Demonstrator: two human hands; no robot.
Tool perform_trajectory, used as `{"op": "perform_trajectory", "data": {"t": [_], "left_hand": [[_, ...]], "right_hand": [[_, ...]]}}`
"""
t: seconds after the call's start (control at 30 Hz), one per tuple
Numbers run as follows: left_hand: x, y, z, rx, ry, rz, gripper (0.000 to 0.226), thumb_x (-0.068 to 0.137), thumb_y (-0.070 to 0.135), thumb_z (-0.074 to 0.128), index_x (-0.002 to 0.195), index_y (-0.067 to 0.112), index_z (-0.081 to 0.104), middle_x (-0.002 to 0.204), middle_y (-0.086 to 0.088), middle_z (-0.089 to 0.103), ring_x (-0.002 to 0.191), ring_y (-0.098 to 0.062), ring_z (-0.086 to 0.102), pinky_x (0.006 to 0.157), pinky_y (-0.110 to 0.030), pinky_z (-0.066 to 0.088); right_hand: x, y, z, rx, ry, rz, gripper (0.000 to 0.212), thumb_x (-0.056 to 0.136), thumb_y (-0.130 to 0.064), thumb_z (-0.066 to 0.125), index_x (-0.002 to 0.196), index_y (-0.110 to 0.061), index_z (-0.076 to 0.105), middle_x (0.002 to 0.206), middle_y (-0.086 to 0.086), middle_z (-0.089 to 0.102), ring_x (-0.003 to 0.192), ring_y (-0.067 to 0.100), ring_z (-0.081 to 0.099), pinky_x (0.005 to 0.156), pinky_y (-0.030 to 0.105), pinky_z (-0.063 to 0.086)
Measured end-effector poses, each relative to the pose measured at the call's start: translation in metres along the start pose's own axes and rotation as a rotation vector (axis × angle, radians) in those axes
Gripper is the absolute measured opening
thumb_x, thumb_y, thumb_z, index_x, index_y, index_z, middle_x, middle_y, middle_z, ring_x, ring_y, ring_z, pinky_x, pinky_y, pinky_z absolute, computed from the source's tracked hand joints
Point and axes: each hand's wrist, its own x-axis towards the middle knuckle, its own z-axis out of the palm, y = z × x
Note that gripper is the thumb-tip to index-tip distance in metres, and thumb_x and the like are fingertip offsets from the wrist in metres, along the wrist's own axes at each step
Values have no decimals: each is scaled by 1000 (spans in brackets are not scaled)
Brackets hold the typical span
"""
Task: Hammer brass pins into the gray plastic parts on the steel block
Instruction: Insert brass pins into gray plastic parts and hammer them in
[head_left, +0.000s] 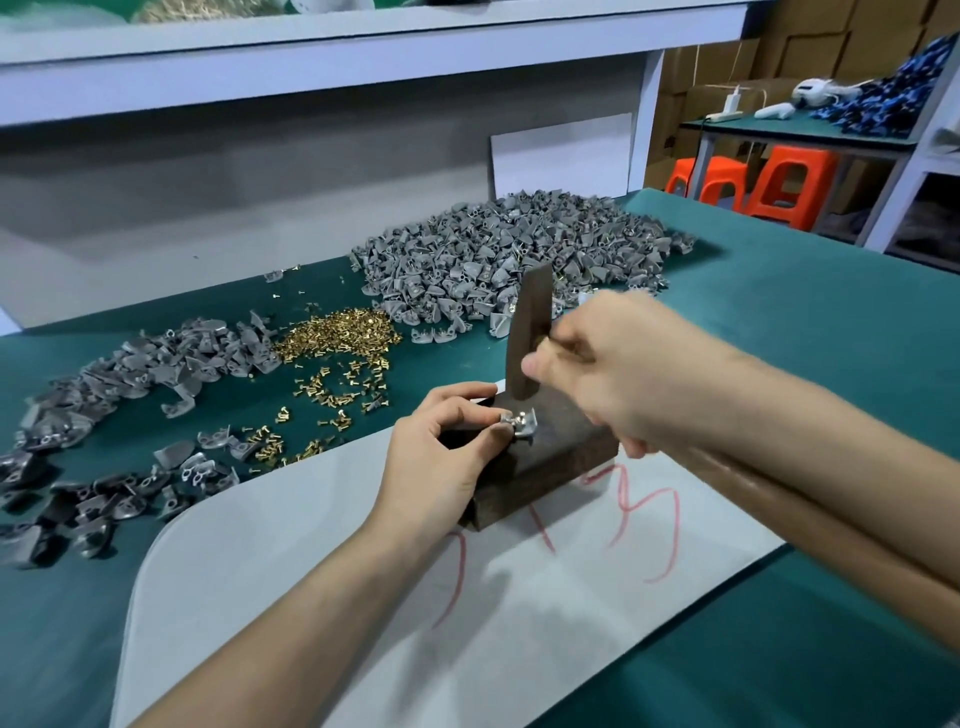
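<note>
A green-topped bench (779, 332) is overlaid near its front edge by a pale rounded sheet with red scribbles (311, 597), on which a dark rectangular steel block (545, 467) is set. A large heap of gray plastic parts (509, 249) is piled at the far side, small brass pins (337, 332) are scattered left of it, and further gray parts (156, 364) are strewn along the left.
</note>
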Motion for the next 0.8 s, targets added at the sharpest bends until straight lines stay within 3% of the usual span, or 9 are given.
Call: {"op": "perform_trajectory", "data": {"t": [0.1, 0.23, 0.33, 0.4, 0.5, 0.57, 0.7, 0.8], "left_hand": [[1, -1, 0, -11, 11, -22, 25, 78, -1, 72, 65, 21, 70, 103, 9, 66, 90, 5, 62, 78, -8, 45], [-1, 0, 0, 0, -3, -25, 23, 78, -3, 71, 68, 17, 70, 101, 11, 64, 85, 8, 62, 76, -7, 45], [0, 1, 0, -13, 7, -29, 23, 78, -2, 72, 67, 18, 71, 101, 11, 65, 87, 8, 61, 76, -6, 44], [1, 1, 0, -12, 7, -35, 21, 78, -2, 72, 68, 16, 71, 101, 10, 65, 87, 8, 61, 77, -7, 43], [-1, -1, 0, 2, -1, -30, 21, 79, -5, 70, 68, 14, 69, 98, 13, 63, 81, 12, 60, 73, -4, 43], [-2, -1, 0, 0, -1, -30, 20, 79, -4, 70, 69, 13, 70, 99, 13, 63, 82, 12, 60, 73, -4, 42], [-2, 0, 1, -8, 19, -40, 19, 80, 0, 71, 68, 15, 71, 104, 9, 66, 91, 9, 60, 79, -4, 40], [-4, -1, -1, 0, 21, -55, 19, 80, 2, 70, 67, 15, 71, 106, 10, 66, 93, 9, 60, 80, -5, 40]], "right_hand": [[-1, -2, -4, 48, 80, -28, 41, 93, -31, 52, 57, -12, 49, 28, -2, 46, 26, 18, 52, 29, 19, 37], [-3, -1, 16, -40, -60, 27, 36, 96, -30, 48, 64, -13, 49, 45, 1, 50, 29, 19, 52, 32, 20, 39], [0, -2, -3, 29, 27, -19, 41, 95, -30, 50, 59, -11, 49, 30, 0, 47, 25, 17, 51, 30, 17, 36], [0, -2, -5, 59, 63, -52, 40, 94, -30, 51, 60, -10, 51, 33, 2, 50, 27, 19, 52, 29, 17, 36], [-4, -2, 16, -58, -67, -13, 37, 95, -30, 49, 62, -12, 48, 43, 2, 49, 31, 20, 52, 35, 22, 40], [1, 4, 15, 136, -98, 24, 37, 95, -28, 49, 63, -10, 50, 41, 1, 47, 27, 18, 47, 34, 21, 38], [32, 38, 7, 759, 105, 154, 36, 99, -24, 45, 74, 0, 56, 40, 2, 46, 23, 14, 37, 31, 12, 28], [48, 67, 32, 935, 162, 355, 35, 99, -22, 43, 76, 1, 54, 44, 7, 46, 24, 12, 36, 30, 13, 27]]}}
